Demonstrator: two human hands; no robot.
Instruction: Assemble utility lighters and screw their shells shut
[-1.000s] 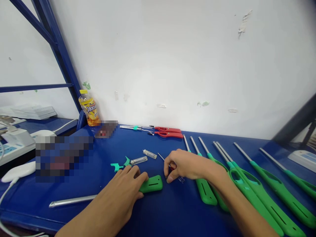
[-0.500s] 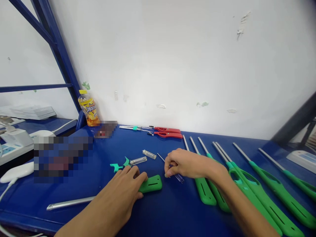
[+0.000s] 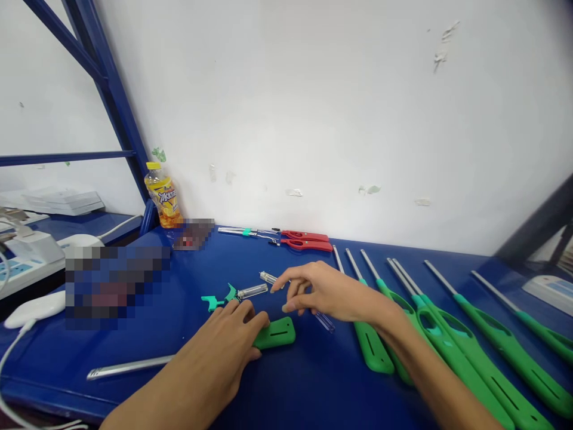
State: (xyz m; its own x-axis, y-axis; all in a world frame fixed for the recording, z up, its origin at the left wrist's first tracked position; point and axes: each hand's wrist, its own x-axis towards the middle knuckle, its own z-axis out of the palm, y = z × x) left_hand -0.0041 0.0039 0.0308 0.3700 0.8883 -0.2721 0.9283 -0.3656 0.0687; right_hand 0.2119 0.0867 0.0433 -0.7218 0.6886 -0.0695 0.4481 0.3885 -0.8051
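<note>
My left hand [image 3: 228,340] lies palm down on a green long-neck lighter [image 3: 275,334] whose metal tube [image 3: 129,365] points left across the blue table [image 3: 313,382]. My right hand [image 3: 322,292] hovers just above the table with its fingers spread, the fingertips close to a small clear plastic tube [image 3: 267,277]. A second clear tube [image 3: 251,291] and two teal trigger pieces [image 3: 218,298] lie beside it. Another clear part [image 3: 324,322] rests under the right wrist.
Several green long-neck lighters [image 3: 447,334] lie side by side at the right. Two red lighters [image 3: 304,240] and a yellow drink bottle [image 3: 162,197] sit by the white wall. A blue steel frame [image 3: 107,101] rises at the left, with white devices [image 3: 31,257] below it.
My right hand has opened from a pinch and reached left toward the clear tubes, leaving a clear part on the table. My left hand has stayed on the green lighter.
</note>
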